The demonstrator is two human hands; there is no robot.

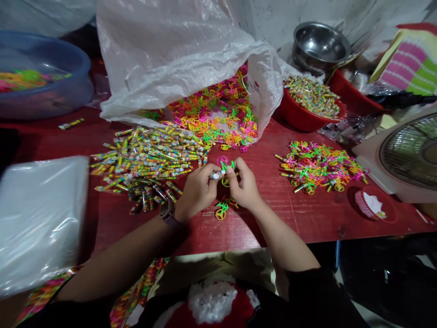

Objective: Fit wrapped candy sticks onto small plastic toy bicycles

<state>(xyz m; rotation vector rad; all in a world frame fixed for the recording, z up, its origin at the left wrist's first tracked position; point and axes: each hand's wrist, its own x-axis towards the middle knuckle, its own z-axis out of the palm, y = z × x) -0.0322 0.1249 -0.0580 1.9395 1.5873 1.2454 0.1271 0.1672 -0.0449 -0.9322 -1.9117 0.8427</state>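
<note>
Over the middle of the red table, my left hand (199, 190) pinches a small printed candy tube (216, 175). My right hand (246, 186) is closed on a green plastic toy piece (232, 164), its thumb and fingertips right at the tube's end. Whether tube and toy piece are joined cannot be made out. Below the hands lie a few loose plastic toys (221, 210) with ring-shaped parts. Left of my left hand is a large pile of printed tubes (153, 152). To the right, a pile of colourful toys (321, 166) has some tubes among them.
A white plastic sack (177, 59) at the back spills bright toys (221, 114). A blue basin (44, 100) and a stack of clear plastic bags (41, 218) are at left. A red bowl of tubes (312, 98), a steel bowl (321, 45), a fan (409, 155) and a small basket (363, 205) stand at right.
</note>
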